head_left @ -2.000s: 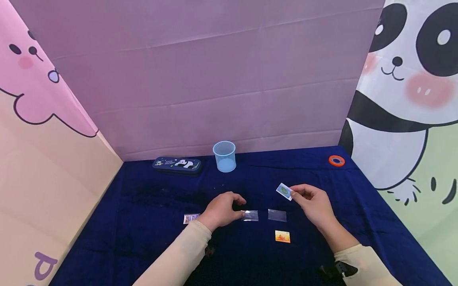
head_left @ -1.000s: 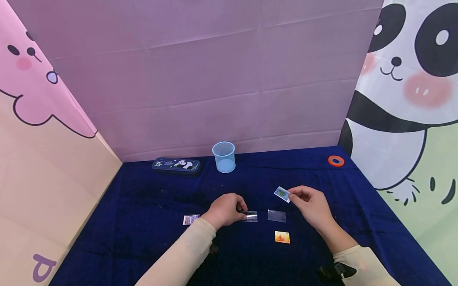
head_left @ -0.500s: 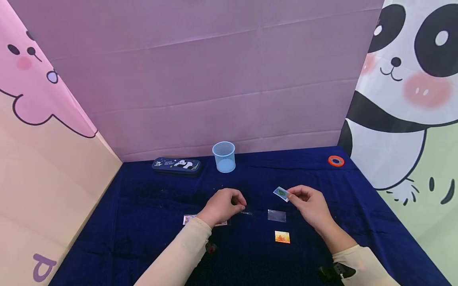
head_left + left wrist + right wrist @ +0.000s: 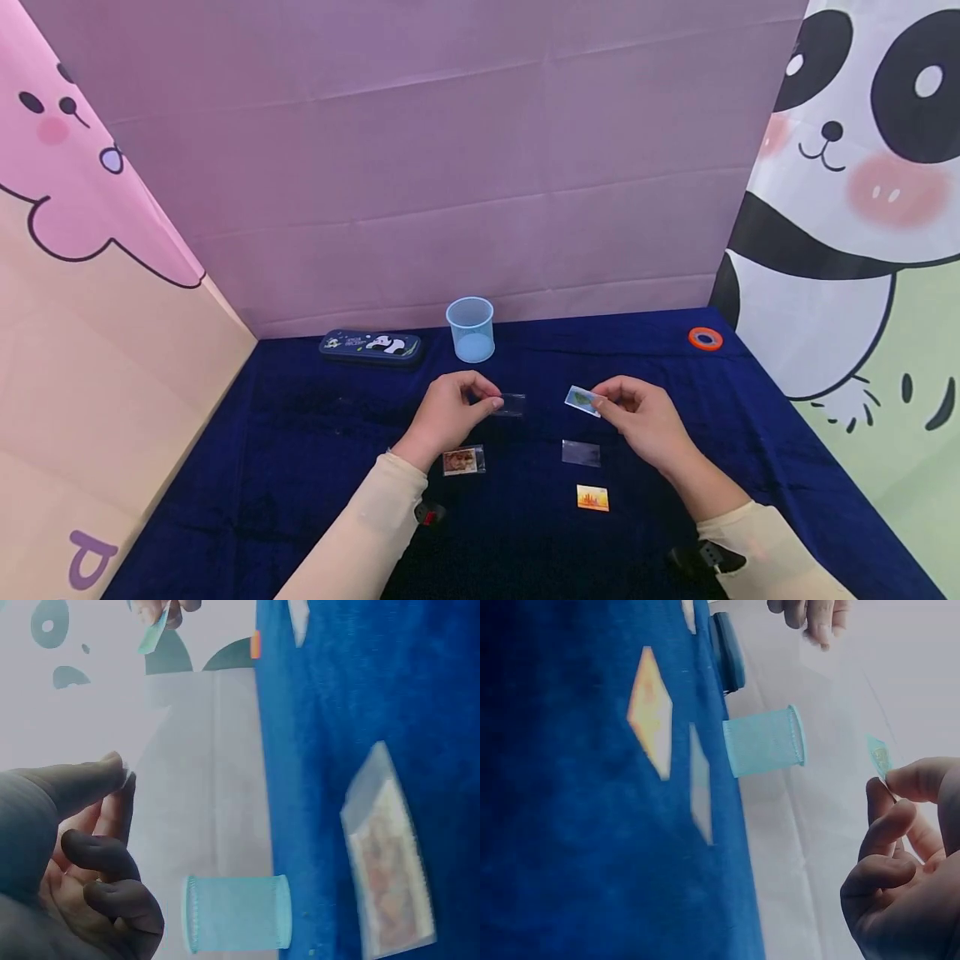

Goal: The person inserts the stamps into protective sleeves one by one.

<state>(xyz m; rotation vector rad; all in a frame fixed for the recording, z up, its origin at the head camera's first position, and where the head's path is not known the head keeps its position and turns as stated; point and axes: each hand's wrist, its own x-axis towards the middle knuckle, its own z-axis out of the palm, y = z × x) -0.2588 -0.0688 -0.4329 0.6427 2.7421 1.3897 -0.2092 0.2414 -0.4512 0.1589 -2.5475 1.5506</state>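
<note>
My left hand (image 4: 450, 412) pinches a small clear plastic sleeve (image 4: 512, 405) by its left edge between thumb and forefinger, raised off the cloth. In my right hand (image 4: 647, 414) is a stamp-like card (image 4: 581, 399) with a white border, blue ground and green picture, pinched at its right end. The card and the sleeve face each other with a gap between. Another clear sleeve (image 4: 581, 452) lies flat below the right hand, with an orange and yellow card (image 4: 592, 497) nearer me. Beside the left wrist lies a brownish picture card in a sleeve (image 4: 460, 461).
A dark blue cloth (image 4: 315, 500) covers the table. At the back stand a panda pencil case (image 4: 371, 347) and a light blue mesh cup (image 4: 472, 331). An orange roll of tape (image 4: 705, 337) lies at the back right. Printed curtains enclose three sides.
My left hand has picked up the clear sleeve from the cloth and lifted it forward. The sleeved brownish card shows beside my wrist. My right hand, still holding its card, has shifted slightly left.
</note>
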